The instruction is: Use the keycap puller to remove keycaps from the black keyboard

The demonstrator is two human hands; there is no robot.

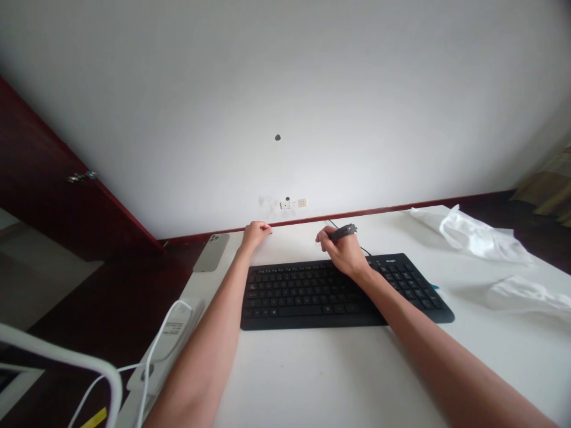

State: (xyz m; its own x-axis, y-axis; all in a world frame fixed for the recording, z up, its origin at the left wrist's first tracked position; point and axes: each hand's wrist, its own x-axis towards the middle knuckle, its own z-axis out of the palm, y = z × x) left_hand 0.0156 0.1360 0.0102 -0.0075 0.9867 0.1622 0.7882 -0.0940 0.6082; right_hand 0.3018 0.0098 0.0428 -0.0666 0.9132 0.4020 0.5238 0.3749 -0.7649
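Head view showed the right hand (342,252) clenched around a small dark plug (344,231) at the end of a thin black cable (364,250), held just beyond the far edge of the black keyboard (339,291), with the wrist passing over the keyboard's upper rows. The cable ran from the plug back down toward the keyboard's far edge. The left hand (256,233) lay beyond the keyboard's far left corner, fingers curled down against the white table (321,374) near its far edge, holding nothing that could be seen. Both forearms reached forward, one along each side of the keyboard's middle. To the left of the keyboard, past the left hand, a grey phone (211,252) lay face down at the table's corner. Nearer than the keyboard on its left side, a white power strip (167,342) with white cords sat at the table's edge. To the right of the keyboard, well apart from it, crumpled white plastic wrapping (473,235) lay on the table.
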